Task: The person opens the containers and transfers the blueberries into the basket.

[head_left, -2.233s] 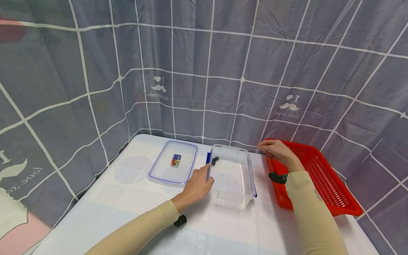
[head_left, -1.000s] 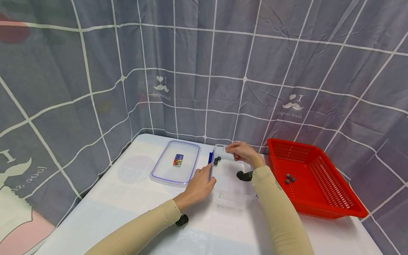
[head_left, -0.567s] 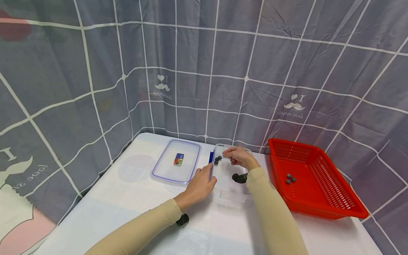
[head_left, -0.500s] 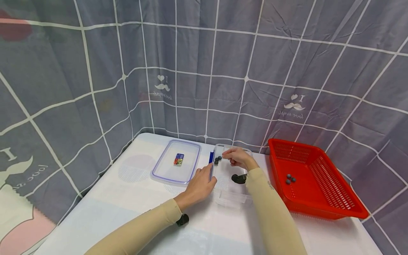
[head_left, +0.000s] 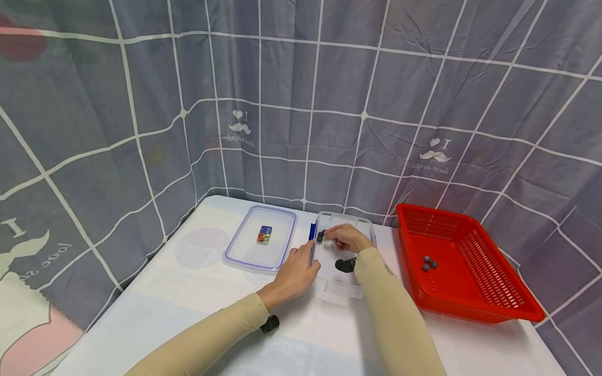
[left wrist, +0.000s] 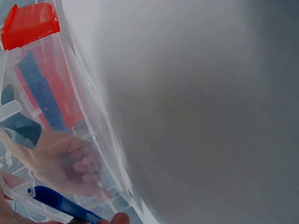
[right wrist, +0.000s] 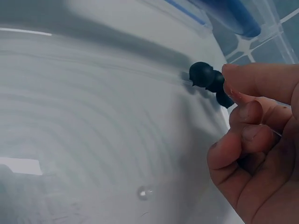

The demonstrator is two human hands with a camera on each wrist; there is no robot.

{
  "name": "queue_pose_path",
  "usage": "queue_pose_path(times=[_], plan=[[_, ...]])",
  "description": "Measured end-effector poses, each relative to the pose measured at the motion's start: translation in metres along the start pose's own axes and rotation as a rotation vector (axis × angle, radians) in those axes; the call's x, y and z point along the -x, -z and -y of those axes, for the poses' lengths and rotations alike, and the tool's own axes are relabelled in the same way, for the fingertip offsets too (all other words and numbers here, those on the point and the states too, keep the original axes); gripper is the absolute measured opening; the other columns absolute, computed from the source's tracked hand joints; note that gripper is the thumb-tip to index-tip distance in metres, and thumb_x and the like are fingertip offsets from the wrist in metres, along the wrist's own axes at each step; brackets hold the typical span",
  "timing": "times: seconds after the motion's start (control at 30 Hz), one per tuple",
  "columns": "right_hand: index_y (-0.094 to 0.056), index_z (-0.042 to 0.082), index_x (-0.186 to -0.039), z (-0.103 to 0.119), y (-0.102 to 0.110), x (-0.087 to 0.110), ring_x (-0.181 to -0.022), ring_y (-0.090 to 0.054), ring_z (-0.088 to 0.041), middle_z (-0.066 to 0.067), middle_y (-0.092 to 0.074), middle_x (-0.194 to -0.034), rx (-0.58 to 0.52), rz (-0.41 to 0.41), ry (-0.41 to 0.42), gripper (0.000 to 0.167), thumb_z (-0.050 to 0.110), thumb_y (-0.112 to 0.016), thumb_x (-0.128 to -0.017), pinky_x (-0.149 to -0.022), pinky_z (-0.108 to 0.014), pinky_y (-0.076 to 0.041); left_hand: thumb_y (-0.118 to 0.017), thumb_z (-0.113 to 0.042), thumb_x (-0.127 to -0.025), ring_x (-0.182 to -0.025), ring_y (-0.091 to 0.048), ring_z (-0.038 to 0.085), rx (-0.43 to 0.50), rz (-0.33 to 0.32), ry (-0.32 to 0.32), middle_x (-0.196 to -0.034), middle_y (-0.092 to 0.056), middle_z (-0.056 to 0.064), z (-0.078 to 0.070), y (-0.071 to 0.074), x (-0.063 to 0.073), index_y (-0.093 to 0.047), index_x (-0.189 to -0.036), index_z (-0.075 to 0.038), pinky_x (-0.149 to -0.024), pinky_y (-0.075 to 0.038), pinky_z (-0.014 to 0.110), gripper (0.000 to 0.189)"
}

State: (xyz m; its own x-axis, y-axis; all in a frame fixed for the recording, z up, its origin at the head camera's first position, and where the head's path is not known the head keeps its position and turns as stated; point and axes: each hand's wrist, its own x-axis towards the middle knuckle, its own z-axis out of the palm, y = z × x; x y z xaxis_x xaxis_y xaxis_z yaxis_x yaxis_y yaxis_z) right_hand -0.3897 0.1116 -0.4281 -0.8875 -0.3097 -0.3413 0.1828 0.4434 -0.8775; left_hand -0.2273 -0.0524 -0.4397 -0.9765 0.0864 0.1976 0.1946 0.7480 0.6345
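My left hand [head_left: 293, 271] holds the left side wall of a clear plastic food container [head_left: 331, 284]. In the left wrist view its fingers are at the container's blue locking flap [left wrist: 60, 201]. My right hand [head_left: 347, 237] reaches inside, over the back left corner. Dark blueberries [right wrist: 202, 74] sit clustered there on the container floor. The thumb and index fingertips are right at the cluster, hiding part of it, and the other fingers curl into the palm. I cannot tell whether a blueberry is pinched. More blueberries [head_left: 426, 265] lie in the red plastic basket [head_left: 465, 308].
Left of the container, the clear lid [head_left: 235, 261] with a blue-purple seal lies flat, a fruit label [head_left: 264, 235] at its middle. The basket stands to the right near the table edge. A grey checked curtain [head_left: 282, 130] hangs behind the white-covered table [head_left: 188, 308].
My right hand has come from the red basket into the container and moved left and down to the blueberries. Blueberries in the basket came into sight. My left hand stays at the container wall.
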Motion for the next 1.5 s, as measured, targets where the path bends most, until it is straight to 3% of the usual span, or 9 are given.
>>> queue_pose_path(times=[0.27,0.7,0.97,1.5], plan=[[-0.069,0.000,-0.118,-0.005,-0.006,-0.007,-0.058,-0.040,-0.010,0.001,-0.047,-0.066,0.015,-0.020,-0.029,0.029,0.011,-0.070,-0.091,-0.057,-0.024,-0.039,-0.041,-0.033,-0.100,-0.124,-0.049,0.028,-0.004,0.000,-0.007,-0.151,-0.049,0.010,0.000,0.001,0.000,-0.033,-0.156,-0.005,-0.103,-0.045,0.047,0.064],[-0.073,0.002,-0.110,-0.002,-0.016,-0.003,-0.056,-0.042,-0.009,0.003,-0.044,-0.061,0.081,-0.071,-0.010,0.022,0.011,-0.072,-0.090,-0.057,-0.023,-0.044,-0.041,-0.034,-0.099,-0.127,-0.048,0.029,0.001,-0.003,-0.001,-0.152,-0.048,0.009,0.000,0.001,-0.001,-0.033,-0.157,-0.006,-0.104,-0.044,0.047,0.065],[-0.073,0.005,-0.108,-0.004,-0.022,-0.006,-0.054,-0.043,-0.008,0.005,-0.044,-0.057,0.133,-0.107,-0.010,0.022,0.015,-0.073,-0.089,-0.052,-0.021,-0.039,-0.040,-0.034,-0.099,-0.128,-0.048,0.030,0.004,0.006,0.003,-0.153,-0.047,0.010,0.000,0.002,0.000,-0.033,-0.157,-0.006,-0.104,-0.044,0.049,0.064],[-0.072,0.002,-0.110,0.000,-0.016,0.001,-0.058,-0.045,-0.010,0.002,-0.045,-0.059,0.174,-0.069,0.017,0.024,0.014,-0.072,-0.089,-0.058,-0.023,-0.045,-0.041,-0.035,-0.099,-0.125,-0.049,0.030,-0.002,-0.006,-0.018,-0.151,-0.050,0.010,0.001,0.000,-0.001,-0.035,-0.156,-0.005,-0.104,-0.044,0.047,0.064]])
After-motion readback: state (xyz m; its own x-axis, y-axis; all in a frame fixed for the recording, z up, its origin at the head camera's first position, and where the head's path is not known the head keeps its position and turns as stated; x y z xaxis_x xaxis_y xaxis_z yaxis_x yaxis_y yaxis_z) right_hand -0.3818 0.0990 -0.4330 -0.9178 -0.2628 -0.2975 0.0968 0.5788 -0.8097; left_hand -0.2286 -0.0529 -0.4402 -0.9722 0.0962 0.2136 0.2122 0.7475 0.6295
